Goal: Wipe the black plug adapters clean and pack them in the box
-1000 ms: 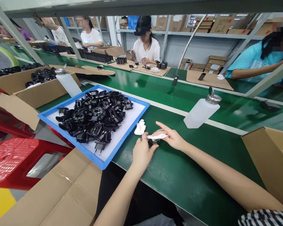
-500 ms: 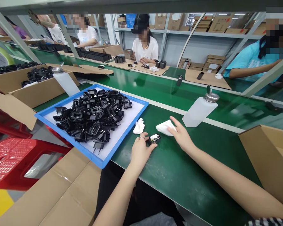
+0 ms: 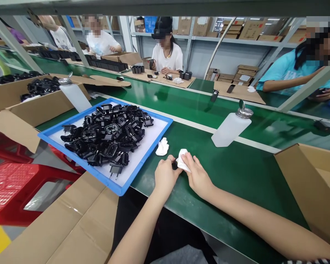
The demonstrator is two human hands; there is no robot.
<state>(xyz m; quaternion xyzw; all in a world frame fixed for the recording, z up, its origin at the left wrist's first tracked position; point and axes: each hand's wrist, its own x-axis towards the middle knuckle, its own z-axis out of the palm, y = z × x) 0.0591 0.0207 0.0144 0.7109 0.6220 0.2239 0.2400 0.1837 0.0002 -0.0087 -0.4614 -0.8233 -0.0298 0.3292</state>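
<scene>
My left hand [image 3: 165, 175] is closed round a small black plug part [image 3: 175, 164] on the green bench top [image 3: 236, 172]. My right hand [image 3: 197, 176] is closed on a white cloth [image 3: 183, 162] and presses it against that part, hiding most of it. A second crumpled white cloth [image 3: 162, 147] lies just beyond my left hand. To the left, a blue tray [image 3: 104, 179] holds a heap of black plug parts [image 3: 110, 132], some with two prongs.
A frosted dispenser bottle [image 3: 231, 127] with a metal top stands beyond my right hand. Open cardboard boxes sit at the right [image 3: 313, 183], front left [image 3: 71, 227] and far left [image 3: 30, 99]. Red stools [image 3: 13, 187] are below. Other people work across the green conveyor [image 3: 198, 106].
My right hand reached toward the bottle with the white cloth, then came back and pressed it onto the black part. My left hand stayed on the part.
</scene>
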